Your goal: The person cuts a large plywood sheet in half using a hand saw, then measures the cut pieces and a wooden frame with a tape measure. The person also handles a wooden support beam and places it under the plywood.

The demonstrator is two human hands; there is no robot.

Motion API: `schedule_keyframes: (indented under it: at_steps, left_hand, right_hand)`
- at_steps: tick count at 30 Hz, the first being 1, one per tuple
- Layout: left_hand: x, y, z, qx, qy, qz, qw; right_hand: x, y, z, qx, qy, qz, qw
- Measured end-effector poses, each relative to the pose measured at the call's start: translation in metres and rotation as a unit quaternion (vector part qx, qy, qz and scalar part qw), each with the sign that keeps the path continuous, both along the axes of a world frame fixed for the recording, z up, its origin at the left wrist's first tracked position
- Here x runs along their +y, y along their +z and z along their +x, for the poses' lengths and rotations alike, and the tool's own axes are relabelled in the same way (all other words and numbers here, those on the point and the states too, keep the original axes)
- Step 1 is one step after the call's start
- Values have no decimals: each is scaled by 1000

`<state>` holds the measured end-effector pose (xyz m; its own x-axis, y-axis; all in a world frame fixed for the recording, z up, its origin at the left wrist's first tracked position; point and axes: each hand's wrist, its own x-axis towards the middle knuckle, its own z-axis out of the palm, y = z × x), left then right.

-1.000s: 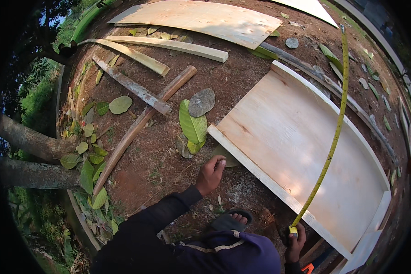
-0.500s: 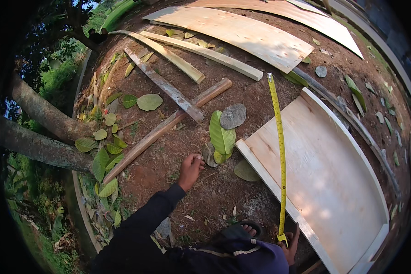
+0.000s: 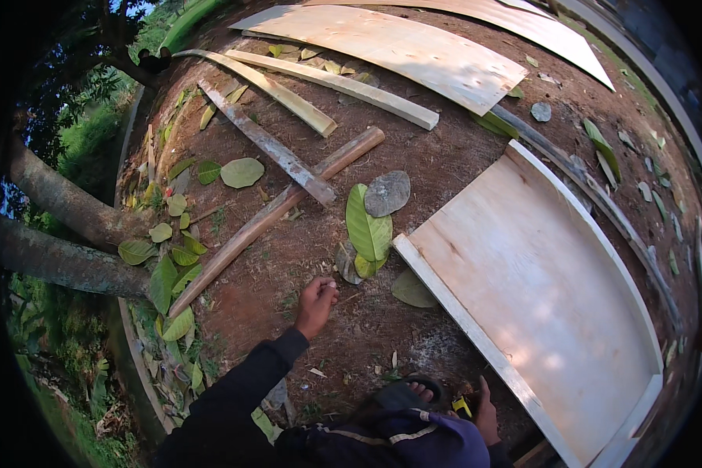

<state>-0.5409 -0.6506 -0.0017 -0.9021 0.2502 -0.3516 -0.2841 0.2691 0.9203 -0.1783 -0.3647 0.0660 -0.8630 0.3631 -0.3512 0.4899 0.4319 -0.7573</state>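
My left hand (image 3: 316,306) hangs over the bare soil with its fingers curled together near a grey dried leaf; whatever they pinch, if anything, is too small to make out. Low in the view, my right hand (image 3: 487,413) is closed round a yellow tape measure (image 3: 462,407), one finger pointing up. No blade shows out of the case. Right beside that hand lies a shallow wooden panel (image 3: 550,288), a plywood sheet with raised battens along its edges. My clothing partly hides the right hand.
Two crossed wooden poles (image 3: 277,204) and pale battens (image 3: 343,87) lie on the soil. Plywood sheets (image 3: 398,48) rest farther off. Large leaves (image 3: 366,222) are scattered about. Tree trunks (image 3: 78,261) stand at left. My sandalled foot (image 3: 421,390) is close by.
The long yellow blade that stretched over the panel has gone back into the tape measure's case. The view has shifted slightly. My left hand stays curled in much the same place.
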Motion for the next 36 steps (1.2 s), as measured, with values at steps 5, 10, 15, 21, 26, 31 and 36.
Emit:
schedule_keyframes:
  at_steps: [5, 10, 15, 21, 26, 31, 36]
  left_hand:
    - [51, 10, -30, 89, -76, -52, 992]
    - [126, 12, -94, 264, -157, -75, 949]
    - [223, -4, -192, 398, -267, -157, 864]
    - [295, -14, -263, 402, -329, -339, 784]
    - [258, -24, -300, 460, -256, -441, 727]
    - [185, -19, -341, 373, -143, -494, 772]
    - [137, -34, -365, 122, -156, -532, 823]
  right_hand:
    - [5, 1, 2, -10, 52, 90, 995]
    - [7, -7, 5, 31, 91, 200, 975]
    - [1, -45, 29, -7, 46, 266, 963]
    - [-6, -87, 66, -66, 39, 306, 949]
    - [-12, -89, 68, -84, 22, 281, 956]
    - [-7, -78, 62, -100, 12, 226, 969]
    - [-4, -81, 62, -95, 18, 228, 969]
